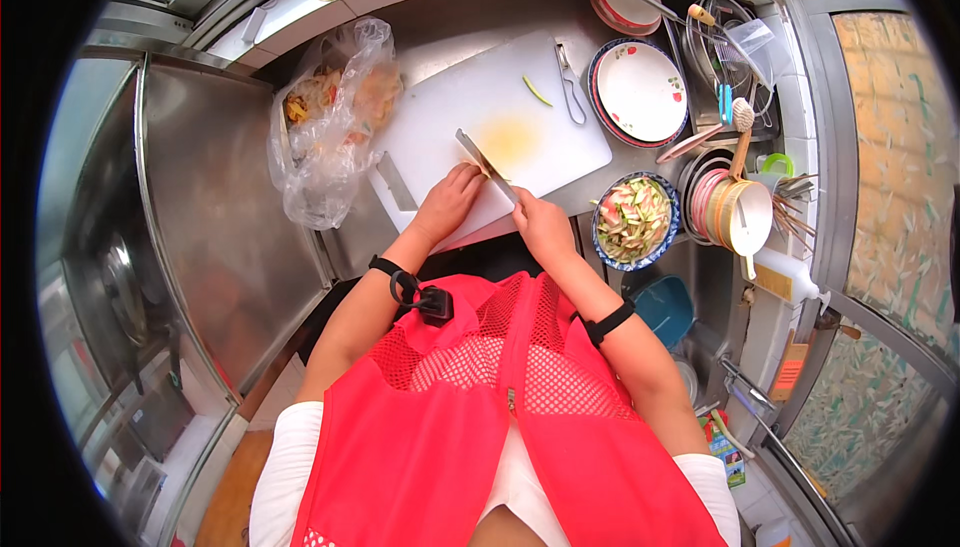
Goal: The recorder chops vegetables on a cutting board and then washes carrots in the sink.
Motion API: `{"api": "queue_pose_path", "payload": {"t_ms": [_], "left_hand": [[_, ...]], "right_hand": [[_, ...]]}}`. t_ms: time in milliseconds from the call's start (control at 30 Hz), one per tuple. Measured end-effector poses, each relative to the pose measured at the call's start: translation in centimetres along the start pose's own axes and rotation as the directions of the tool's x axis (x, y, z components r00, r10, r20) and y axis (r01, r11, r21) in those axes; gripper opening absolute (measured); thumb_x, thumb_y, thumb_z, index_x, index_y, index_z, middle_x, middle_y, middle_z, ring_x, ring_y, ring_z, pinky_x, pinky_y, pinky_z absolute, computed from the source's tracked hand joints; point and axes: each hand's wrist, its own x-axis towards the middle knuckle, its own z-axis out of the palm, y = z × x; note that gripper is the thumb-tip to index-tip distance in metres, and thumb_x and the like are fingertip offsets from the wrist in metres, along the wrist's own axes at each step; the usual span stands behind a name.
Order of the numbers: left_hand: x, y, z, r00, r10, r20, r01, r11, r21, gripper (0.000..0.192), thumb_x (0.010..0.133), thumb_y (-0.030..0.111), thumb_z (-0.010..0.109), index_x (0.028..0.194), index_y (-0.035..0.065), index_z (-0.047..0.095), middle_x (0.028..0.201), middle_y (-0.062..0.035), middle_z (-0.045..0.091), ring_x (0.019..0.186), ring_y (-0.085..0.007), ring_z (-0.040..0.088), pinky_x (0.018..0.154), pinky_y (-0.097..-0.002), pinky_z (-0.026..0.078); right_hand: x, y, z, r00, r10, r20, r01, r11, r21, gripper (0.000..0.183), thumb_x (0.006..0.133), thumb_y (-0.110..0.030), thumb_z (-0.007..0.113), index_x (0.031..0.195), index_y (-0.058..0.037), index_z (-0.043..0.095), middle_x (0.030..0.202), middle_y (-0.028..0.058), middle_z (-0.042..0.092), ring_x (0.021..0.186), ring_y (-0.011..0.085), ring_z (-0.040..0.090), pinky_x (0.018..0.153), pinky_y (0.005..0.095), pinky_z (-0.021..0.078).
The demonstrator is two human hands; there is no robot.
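My right hand (pixel 541 226) is closed around the handle of a kitchen knife (pixel 484 158), whose blade points up and left over the white cutting board (pixel 442 108). Close against the blade, my left hand (pixel 451 202) has its fingers bent over a small pale piece of food, mostly hidden beneath them. A green strip (pixel 537 90) lies alone towards the far side of the board, beyond a yellowish wet stain. A vegetable peeler (pixel 568 82) rests at the board's right edge. To the right, a blue-patterned bowl (pixel 673 230) holds cut green and pale strips.
A clear plastic bag (pixel 330 172) of scraps stands left of the board. Stacked plates (pixel 643 91) are at the back right, near a rack of utensils and strainers (pixel 724 44). Nested pots and bowls (pixel 748 213) stand at right, above a sink (pixel 701 284) with a blue basin (pixel 664 311).
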Motion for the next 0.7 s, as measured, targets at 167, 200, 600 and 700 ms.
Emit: {"api": "queue_pose_path", "payload": {"t_ms": [167,200,600,700], "left_hand": [[-0.1,-0.1,0.1,1.0,0.026,-0.017,-0.026,1.0,0.01,0.035,0.083,0.01,0.054,0.116,0.0019,0.057,0.121,-0.0128,0.055,0.12,-0.0297,0.051,0.093,-0.0367,0.05],[0.0,-0.1,0.0,0.998,0.053,-0.032,-0.052,0.998,0.029,0.034,0.083,0.01,0.055,0.116,0.0019,0.057,0.121,-0.0129,0.055,0.12,-0.0298,0.051,0.093,-0.0365,0.051],[-0.2,-0.2,-0.4,0.997,-0.051,-0.051,0.047,0.996,-0.078,0.039,0.078,0.009,0.064,0.116,0.0016,0.055,0.121,-0.0128,0.054,0.118,-0.0316,0.052,0.093,-0.0383,0.05],[-0.2,-0.2,-0.5,0.998,-0.013,-0.055,0.012,1.0,-0.013,0.036,0.081,0.011,0.064,0.115,0.0021,0.056,0.12,-0.0118,0.054,0.117,-0.0295,0.052,0.093,-0.0365,0.05]], "right_hand": [[0.8,0.0,1.5,1.0,-0.016,-0.017,0.016,1.0,-0.005,0.027,0.09,-0.016,0.055,0.116,-0.0092,0.062,0.074,0.0225,0.064,0.07,0.0405,0.063,0.064,0.0505,0.0492],[1.3,0.0,1.9,0.997,-0.045,-0.061,0.045,0.999,0.004,0.027,0.09,-0.016,0.055,0.115,-0.0108,0.062,0.073,0.0217,0.064,0.068,0.0402,0.063,0.063,0.0508,0.049],[1.1,-0.4,2.2,1.0,0.001,-0.011,-0.001,1.0,0.026,0.026,0.091,-0.016,0.054,0.113,-0.0053,0.061,0.073,0.0235,0.064,0.07,0.0419,0.063,0.064,0.0517,0.0494],[2.5,-0.2,3.4,0.994,0.011,-0.106,0.001,0.994,0.114,0.027,0.09,-0.017,0.054,0.113,-0.0039,0.061,0.074,0.0239,0.064,0.071,0.0422,0.063,0.064,0.052,0.0491]]}}
